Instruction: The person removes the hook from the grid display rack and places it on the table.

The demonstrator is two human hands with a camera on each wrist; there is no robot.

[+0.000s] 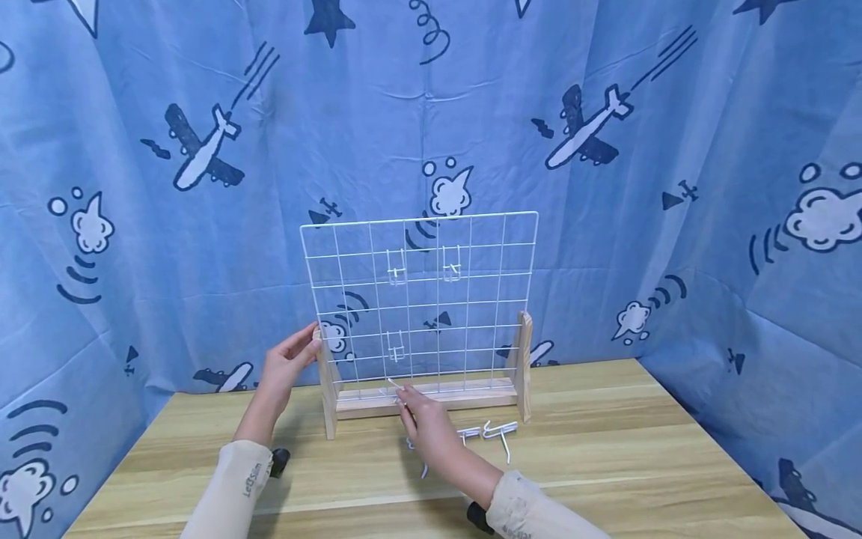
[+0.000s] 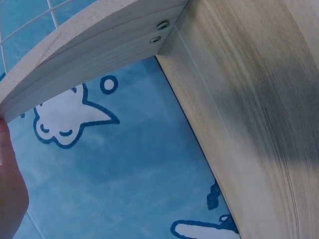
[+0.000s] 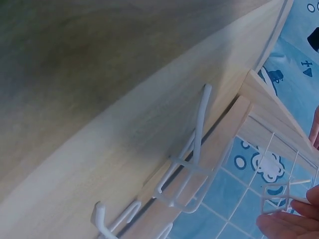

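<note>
A white wire grid panel (image 1: 420, 305) stands upright in a wooden stand (image 1: 524, 367). My left hand (image 1: 286, 370) holds the top of the stand's left upright; in the left wrist view only part of this hand (image 2: 11, 184) shows, at the upright's edge. My right hand (image 1: 434, 430) pinches a white wire hook (image 3: 277, 199) in front of the grid's lower part. Three hooks hang on the grid: an upper left hook (image 1: 396, 271), an upper right hook (image 1: 452, 269) and a lower left hook (image 1: 396, 348).
On the wooden table (image 1: 606, 434) before the stand lie loose white hooks, one hook (image 1: 500, 430) to the right and others partly hidden by my right hand. A blue patterned curtain (image 1: 269, 187) surrounds the table's back and sides.
</note>
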